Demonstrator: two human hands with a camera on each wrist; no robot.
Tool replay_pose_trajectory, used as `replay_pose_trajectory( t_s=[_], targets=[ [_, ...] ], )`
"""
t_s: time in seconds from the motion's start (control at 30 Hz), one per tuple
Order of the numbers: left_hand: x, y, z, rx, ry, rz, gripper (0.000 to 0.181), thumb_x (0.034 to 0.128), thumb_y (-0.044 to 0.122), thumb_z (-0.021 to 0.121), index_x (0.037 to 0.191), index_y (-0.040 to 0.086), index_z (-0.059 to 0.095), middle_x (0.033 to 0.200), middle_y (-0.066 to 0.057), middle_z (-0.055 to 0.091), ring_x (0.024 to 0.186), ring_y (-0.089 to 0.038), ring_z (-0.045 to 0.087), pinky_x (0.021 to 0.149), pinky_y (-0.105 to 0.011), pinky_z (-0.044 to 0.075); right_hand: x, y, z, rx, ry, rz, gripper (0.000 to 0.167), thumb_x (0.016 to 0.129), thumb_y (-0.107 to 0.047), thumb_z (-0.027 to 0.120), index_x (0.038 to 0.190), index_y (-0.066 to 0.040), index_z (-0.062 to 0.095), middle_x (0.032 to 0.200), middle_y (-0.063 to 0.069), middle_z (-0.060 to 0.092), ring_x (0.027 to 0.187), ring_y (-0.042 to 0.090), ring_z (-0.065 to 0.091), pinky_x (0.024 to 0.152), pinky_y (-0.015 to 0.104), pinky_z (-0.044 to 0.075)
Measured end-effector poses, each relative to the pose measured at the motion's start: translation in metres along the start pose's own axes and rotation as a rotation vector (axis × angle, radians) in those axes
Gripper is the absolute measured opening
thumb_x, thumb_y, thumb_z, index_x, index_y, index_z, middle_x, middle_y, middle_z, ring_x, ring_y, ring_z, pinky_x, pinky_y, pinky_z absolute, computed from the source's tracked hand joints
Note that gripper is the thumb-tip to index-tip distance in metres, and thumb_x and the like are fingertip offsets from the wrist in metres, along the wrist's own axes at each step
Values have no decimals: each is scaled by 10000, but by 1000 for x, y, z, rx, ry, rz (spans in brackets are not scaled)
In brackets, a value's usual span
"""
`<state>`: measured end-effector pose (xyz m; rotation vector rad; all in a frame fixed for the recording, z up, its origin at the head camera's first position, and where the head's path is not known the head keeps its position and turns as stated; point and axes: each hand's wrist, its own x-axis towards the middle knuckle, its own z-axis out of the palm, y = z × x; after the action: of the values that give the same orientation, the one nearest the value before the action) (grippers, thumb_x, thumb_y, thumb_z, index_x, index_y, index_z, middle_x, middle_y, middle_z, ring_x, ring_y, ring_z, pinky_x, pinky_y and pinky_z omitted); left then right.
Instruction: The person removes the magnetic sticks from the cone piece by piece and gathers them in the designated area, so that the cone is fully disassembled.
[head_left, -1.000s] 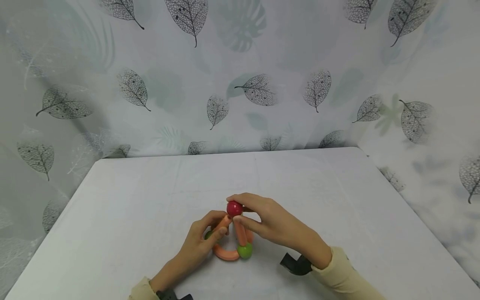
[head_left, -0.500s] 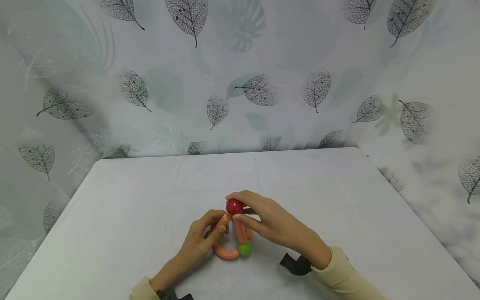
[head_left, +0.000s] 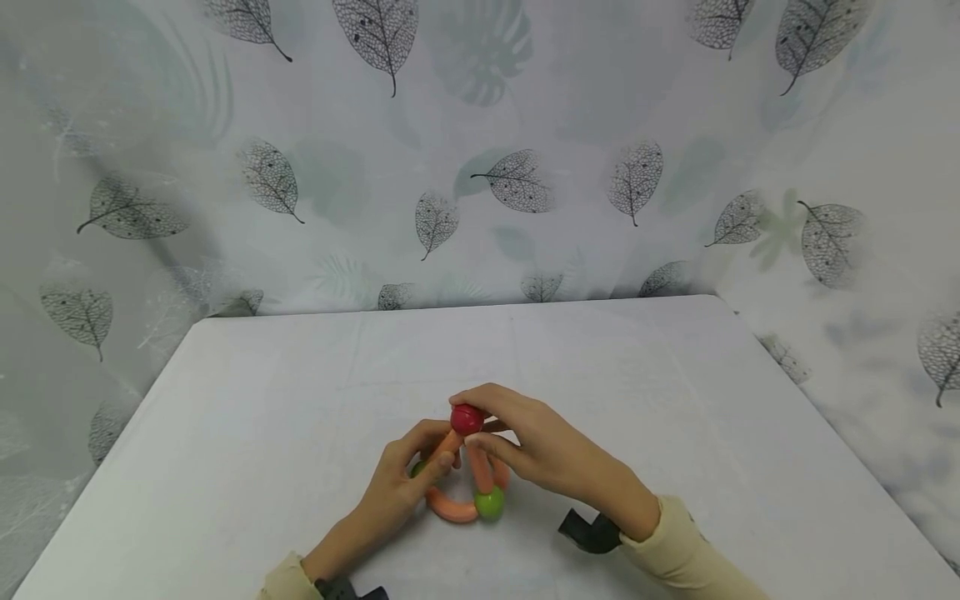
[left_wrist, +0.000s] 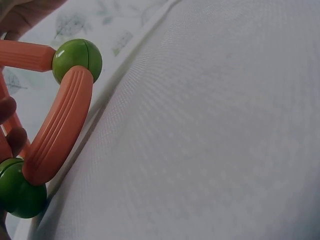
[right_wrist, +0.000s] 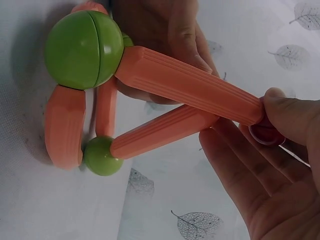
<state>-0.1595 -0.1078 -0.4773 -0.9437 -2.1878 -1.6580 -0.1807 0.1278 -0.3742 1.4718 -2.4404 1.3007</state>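
Note:
A magnetic-looking building frame of orange rods and green balls stands on the white table, and a red ball (head_left: 467, 419) tops it. With thumb and fingers my right hand (head_left: 536, 437) grips the red ball. My left hand (head_left: 405, 467) pinches the left slanting orange rod (head_left: 446, 447), whose upper end meets the ball. Another straight orange rod (right_wrist: 190, 85) runs from the red ball to a green ball (right_wrist: 80, 50). At the base, a curved orange rod (left_wrist: 60, 125) joins two green balls, the upper one (left_wrist: 77, 59) plainly seen. My fingers partly hide the frame's far side.
The white cloth-covered table (head_left: 300, 383) spreads around the frame, its back edge meeting a leaf-patterned curtain (head_left: 480, 225). Dark straps (head_left: 592, 532) sit at both wrists, close to the table.
The red ball rises slightly, then comes down and left, so the left rod's upper end, visible earlier, is now covered by it. My left hand stays nearly still.

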Motion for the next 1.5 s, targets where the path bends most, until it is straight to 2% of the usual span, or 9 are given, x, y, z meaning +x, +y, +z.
replay_pose_trajectory(
  t_s=[0.33, 0.57, 0.73, 0.87, 1.17, 1.4, 1.5],
  targets=[
    [0, 1, 1, -20, 0, 11, 405, 979, -50, 626, 1326, 158, 618, 894, -9, 713, 812, -88, 649, 732, -249, 514, 1, 3, -1, -43, 51, -110, 472, 936, -19, 746, 1367, -88, 566, 1271, 37, 657, 1123, 130, 676, 922, 212, 583],
    [0, 3, 1, -11, -5, -3, 390, 978, -58, 624, 1302, 158, 622, 889, -3, 709, 759, -80, 603, 635, -232, 481, 2, 3, -1, -58, 74, -155, 474, 905, 27, 766, 1318, -77, 558, 1258, 38, 636, 1101, 133, 652, 889, 216, 589],
    [0, 4, 2, -22, -19, -17, 376, 994, -45, 610, 1297, 178, 617, 899, 8, 696, 760, -72, 574, 620, -231, 464, 2, 1, -1, -57, 102, -163, 487, 885, 69, 768, 1290, -82, 545, 1252, 46, 604, 1092, 143, 635, 856, 222, 598],
    [0, 5, 2, -24, -20, -6, 386, 993, -50, 609, 1312, 168, 614, 917, 8, 699, 790, -83, 601, 635, -234, 478, 2, 1, -3, -74, 122, -161, 476, 881, 30, 793, 1275, -85, 553, 1232, 19, 608, 1085, 119, 619, 848, 219, 589],
    [2, 10, 2, -5, -19, -77, 336, 1020, 6, 608, 1309, 177, 626, 1113, -67, 758, 902, -79, 618, 730, -239, 508, 2, 5, -8, -69, 148, -137, 489, 883, -17, 808, 1293, -97, 554, 1229, 1, 613, 1107, 105, 606, 850, 231, 587],
    [1, 8, 2, -1, -18, -80, 340, 1018, 7, 611, 1310, 181, 626, 1064, -55, 754, 873, -76, 613, 720, -234, 498, 2, 10, -9, -72, 146, -150, 508, 873, 4, 810, 1303, -79, 553, 1227, 22, 624, 1079, 122, 619, 839, 249, 595],
    [1, 7, 2, -3, -14, -52, 351, 1009, -17, 610, 1310, 162, 625, 998, -40, 738, 853, -93, 621, 707, -245, 501, 2, 13, -10, -71, 152, -150, 517, 863, 9, 816, 1302, -70, 554, 1220, 25, 628, 1068, 125, 622, 833, 261, 601]
  ],
)
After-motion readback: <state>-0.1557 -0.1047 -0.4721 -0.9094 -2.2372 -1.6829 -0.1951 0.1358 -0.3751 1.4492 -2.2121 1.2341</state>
